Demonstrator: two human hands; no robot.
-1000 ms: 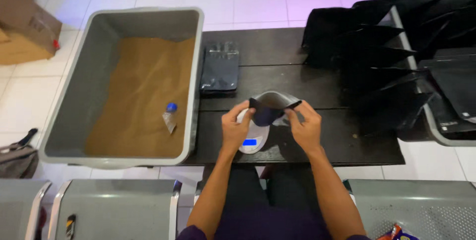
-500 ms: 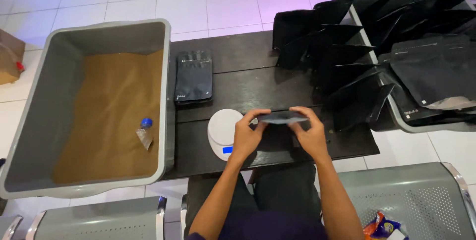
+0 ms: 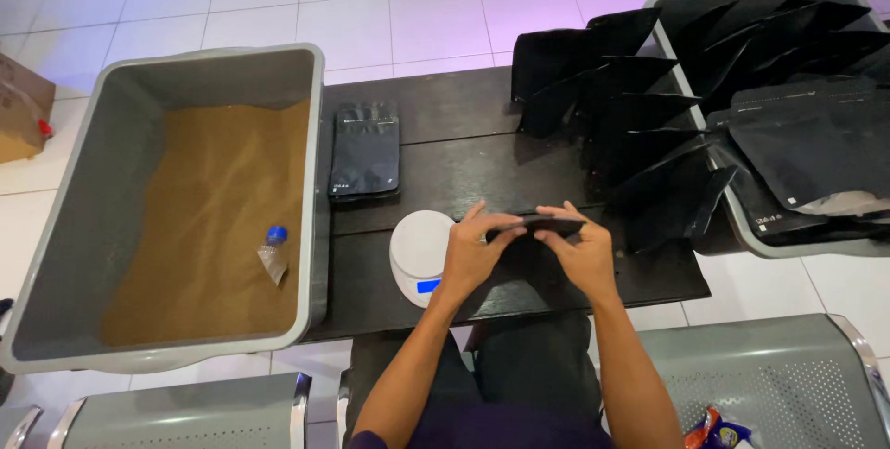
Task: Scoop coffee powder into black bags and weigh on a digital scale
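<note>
While forearms reach forward, left hand [image 3: 471, 254] and right hand [image 3: 582, 252] pinching black pouch [image 3: 542, 225], apparently its top edge, fingers curled

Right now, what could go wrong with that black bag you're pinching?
Both hands, left and right, pinch the top of the black bag just beside the white scale. A careless elbow might knock the scale, which sits near the table's front edge. If the top isn't pressed shut all along, whatever is inside could spill. The standing bags crowd close on the right, so a quick move might topple them.
</note>
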